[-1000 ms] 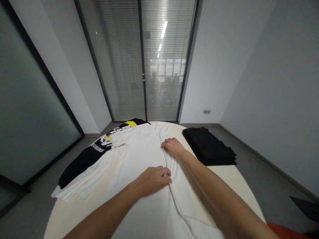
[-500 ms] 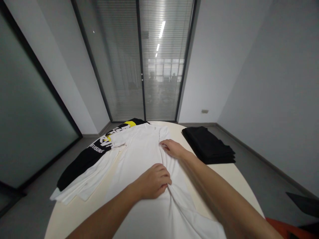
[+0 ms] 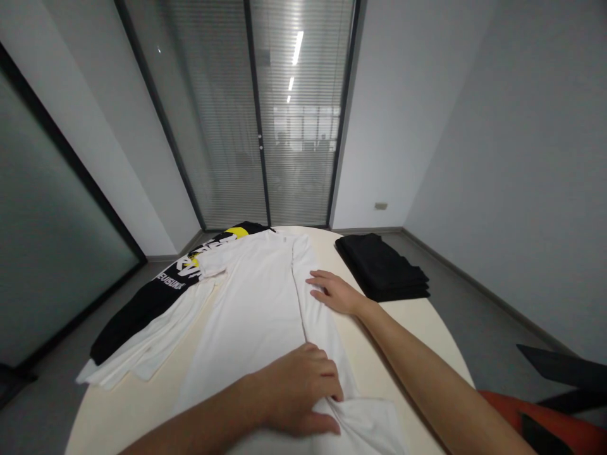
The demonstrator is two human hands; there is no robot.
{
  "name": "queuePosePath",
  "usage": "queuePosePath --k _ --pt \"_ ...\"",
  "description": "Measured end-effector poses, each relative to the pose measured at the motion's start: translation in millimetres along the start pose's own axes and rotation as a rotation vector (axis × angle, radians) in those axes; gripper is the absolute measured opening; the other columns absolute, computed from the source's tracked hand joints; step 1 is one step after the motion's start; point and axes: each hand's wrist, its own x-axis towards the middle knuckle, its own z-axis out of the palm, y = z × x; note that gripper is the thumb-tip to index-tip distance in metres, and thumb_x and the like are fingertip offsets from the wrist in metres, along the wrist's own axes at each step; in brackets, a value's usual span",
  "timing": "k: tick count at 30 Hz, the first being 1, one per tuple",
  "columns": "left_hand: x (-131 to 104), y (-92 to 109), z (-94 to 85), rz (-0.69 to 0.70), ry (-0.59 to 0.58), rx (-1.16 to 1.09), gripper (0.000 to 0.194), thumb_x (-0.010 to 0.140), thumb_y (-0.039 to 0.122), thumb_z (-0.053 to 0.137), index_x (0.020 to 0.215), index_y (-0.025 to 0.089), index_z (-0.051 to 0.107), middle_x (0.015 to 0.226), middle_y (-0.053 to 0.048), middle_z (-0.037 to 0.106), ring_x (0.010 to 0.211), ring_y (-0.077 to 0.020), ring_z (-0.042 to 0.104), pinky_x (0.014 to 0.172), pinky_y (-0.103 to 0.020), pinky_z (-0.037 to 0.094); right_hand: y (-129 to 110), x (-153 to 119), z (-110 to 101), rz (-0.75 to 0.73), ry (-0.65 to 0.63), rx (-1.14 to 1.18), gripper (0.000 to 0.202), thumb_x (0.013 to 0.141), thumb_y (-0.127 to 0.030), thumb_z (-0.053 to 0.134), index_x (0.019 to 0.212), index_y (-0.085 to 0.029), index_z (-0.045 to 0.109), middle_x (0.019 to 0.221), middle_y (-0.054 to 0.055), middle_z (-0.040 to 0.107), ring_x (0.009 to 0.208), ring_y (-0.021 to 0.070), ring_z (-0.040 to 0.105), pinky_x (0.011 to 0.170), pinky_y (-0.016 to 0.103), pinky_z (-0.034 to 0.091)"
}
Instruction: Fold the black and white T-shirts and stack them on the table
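A white T-shirt (image 3: pixel 256 297) lies spread on the table, its collar at the far end and its right side folded inward along a long edge. My left hand (image 3: pixel 303 388) is on the near part of this fold, with the cloth bunched between its thumb and curled fingers. Farther along, my right hand (image 3: pixel 336 294) rests palm down on the folded strip, fingers stretched and slightly apart. The near end of the shirt is partly hidden by my left forearm.
Left of the shirt lie a black garment (image 3: pixel 137 316) with white and yellow print and another white garment (image 3: pixel 156 354). A stack of folded black clothes (image 3: pixel 379 268) sits at the right edge of the pale round table (image 3: pixel 446 328). An orange and black chair (image 3: pixel 531 411) stands at lower right.
My left hand has moved nearer to me along the fold, drawing cloth with it. My right hand has flattened and its fingers have spread. The view has shifted slightly.
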Motion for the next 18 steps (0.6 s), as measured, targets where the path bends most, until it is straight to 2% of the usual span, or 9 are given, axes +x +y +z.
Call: queuePosePath --k 4,8,11,15,18 --pt "2.7 10.3 8.0 -0.028 -0.040 -0.128 0.024 0.090 0.044 0.068 0.099 0.023 0.064 0.085 -0.001 0.069 0.084 -0.0188 0.063 0.089 -0.033 0.042 -0.8 -1.7 2.9 0.005 0.006 -0.001 0.043 0.100 -0.039 0.054 0.136 -0.018 0.064 0.147 0.017 0.055 0.141 0.0283 0.047 0.117 0.047 0.038" --pt "2.1 14.6 12.2 0.070 -0.056 -0.320 0.016 0.087 0.030 0.072 0.089 0.022 0.059 0.108 -0.001 0.073 0.101 -0.0178 0.065 0.095 -0.031 0.041 -2.8 -2.7 3.5 0.001 0.024 -0.004 0.043 0.101 -0.039 0.053 0.135 -0.017 0.064 0.146 0.017 0.056 0.140 0.0278 0.048 0.117 0.047 0.038" --pt "1.3 19.3 10.1 0.142 -0.122 -0.398 0.013 0.086 0.017 0.067 0.086 0.022 0.056 0.100 0.001 0.075 0.097 -0.0157 0.066 0.099 -0.030 0.041 -3.8 -3.0 3.4 0.008 0.038 0.002 0.042 0.101 -0.040 0.053 0.134 -0.019 0.065 0.146 0.016 0.056 0.141 0.0277 0.048 0.117 0.048 0.039" --pt "-5.8 24.1 5.1 0.107 -0.247 -0.381 0.004 0.089 0.019 0.060 0.089 0.023 0.060 0.087 -0.001 0.072 0.086 -0.0191 0.067 0.084 -0.030 0.049 -2.8 -3.2 4.6 0.019 0.040 0.009 0.042 0.100 -0.040 0.053 0.134 -0.018 0.066 0.146 0.017 0.057 0.141 0.0285 0.048 0.117 0.048 0.039" --pt "-15.8 21.5 0.7 0.034 -0.396 -0.473 0.009 0.088 0.020 0.059 0.094 0.023 0.065 0.084 -0.001 0.071 0.077 -0.0201 0.068 0.068 -0.029 0.049 -2.1 -3.4 4.6 0.016 0.050 0.009 0.042 0.100 -0.040 0.054 0.134 -0.018 0.066 0.146 0.017 0.057 0.140 0.0287 0.049 0.116 0.049 0.040"
